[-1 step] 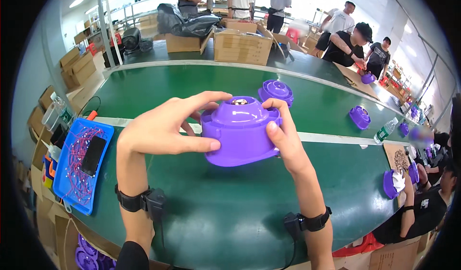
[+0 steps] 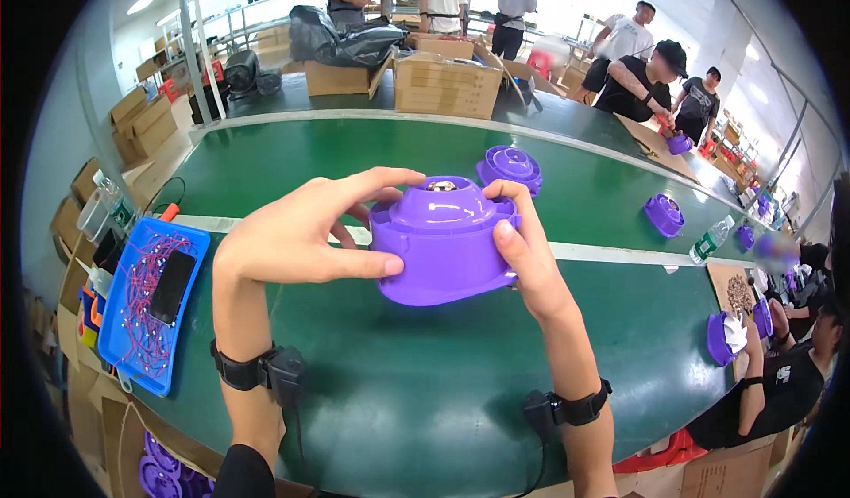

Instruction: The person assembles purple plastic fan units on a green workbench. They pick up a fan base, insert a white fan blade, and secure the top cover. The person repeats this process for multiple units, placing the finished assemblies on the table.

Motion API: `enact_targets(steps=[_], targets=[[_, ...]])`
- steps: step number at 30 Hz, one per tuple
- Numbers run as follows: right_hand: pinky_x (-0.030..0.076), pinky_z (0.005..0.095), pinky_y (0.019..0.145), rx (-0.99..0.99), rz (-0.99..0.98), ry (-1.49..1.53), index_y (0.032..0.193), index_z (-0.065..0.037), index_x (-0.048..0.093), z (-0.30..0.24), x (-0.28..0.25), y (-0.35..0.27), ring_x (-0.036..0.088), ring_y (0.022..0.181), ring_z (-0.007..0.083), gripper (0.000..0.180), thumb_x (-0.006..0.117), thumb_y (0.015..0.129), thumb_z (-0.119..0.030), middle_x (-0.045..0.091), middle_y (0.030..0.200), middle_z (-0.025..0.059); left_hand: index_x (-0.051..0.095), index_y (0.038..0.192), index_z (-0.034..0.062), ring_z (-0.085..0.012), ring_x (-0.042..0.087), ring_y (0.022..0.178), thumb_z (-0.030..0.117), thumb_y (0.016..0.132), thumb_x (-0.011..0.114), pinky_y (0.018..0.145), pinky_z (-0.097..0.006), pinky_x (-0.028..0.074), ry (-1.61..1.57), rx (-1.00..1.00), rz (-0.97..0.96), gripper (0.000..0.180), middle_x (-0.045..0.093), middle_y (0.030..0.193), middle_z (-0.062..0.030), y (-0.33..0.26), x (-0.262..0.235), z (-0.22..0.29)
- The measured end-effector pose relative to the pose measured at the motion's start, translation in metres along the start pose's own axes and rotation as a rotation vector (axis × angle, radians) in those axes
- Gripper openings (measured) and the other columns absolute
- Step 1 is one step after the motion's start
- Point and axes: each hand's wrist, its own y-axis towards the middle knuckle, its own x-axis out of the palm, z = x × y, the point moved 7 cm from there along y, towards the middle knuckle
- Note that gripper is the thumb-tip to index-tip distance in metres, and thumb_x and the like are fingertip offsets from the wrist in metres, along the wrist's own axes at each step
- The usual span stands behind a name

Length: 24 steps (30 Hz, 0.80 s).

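The room was a busy workshop with a long green conveyor table (image 2: pixel 425 409), cardboard boxes (image 2: pixel 447 82) at the far side toward 12 o'clock, and several other people standing or sitting toward 1 and 2 o'clock. Nothing had visibly changed from the earlier picture taken at the same instant: the purple plastic housing (image 2: pixel 443 241) was at the same place, lifted above the table near the centre, so the work on it looked to be at the same stage, as I judge it. The left hand (image 2: pixel 297 237) came from 7 o'clock with the wrist bent, its thumb pressed on the near side wall and its index finger stretched over the top. The right hand (image 2: pixel 527 263) came from 5 o'clock and grasped the right edge with curled fingers. A second purple housing (image 2: pixel 511 169) lay behind at 1 o'clock, and a blue tray (image 2: pixel 119 356) with red wires lay at 9 o'clock.
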Motion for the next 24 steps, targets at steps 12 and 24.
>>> enact_targets(steps=[12, 24], targets=[[0.041, 0.0289, 0.088, -0.071, 0.056, -0.057, 0.127, -0.006, 0.037, 0.001, -0.01, -0.001, 0.047, 0.098, 0.0141, 0.054, 0.06, 0.094, -0.042, 0.049, 0.108, 0.0094, 0.042, 0.144, 0.008, -0.0276, 0.055, 0.121, 0.027, 0.079, 0.077, 0.084, -0.035, 0.055, -0.016, 0.09, 0.015, 0.076, 0.054, 0.135, -0.0172, 0.01, 0.005, 0.001], [0.033, 0.0442, 0.109, -0.472, 0.112, -0.516, 0.131, -0.003, 0.038, -0.021, 0.003, -0.006, 0.042, 0.131, 0.0367, 0.082, 0.082, 0.071, -0.037, 0.041, 0.138, 0.0274, 0.016, 0.152, 0.003, -0.035, 0.034, 0.139, 0.035, 0.059, 0.09, 0.114, -0.041, 0.03, 0.221, 0.334, 0.276, 0.123, 0.025, 0.153, -0.0236, 0.021, 0.019, 0.014]])
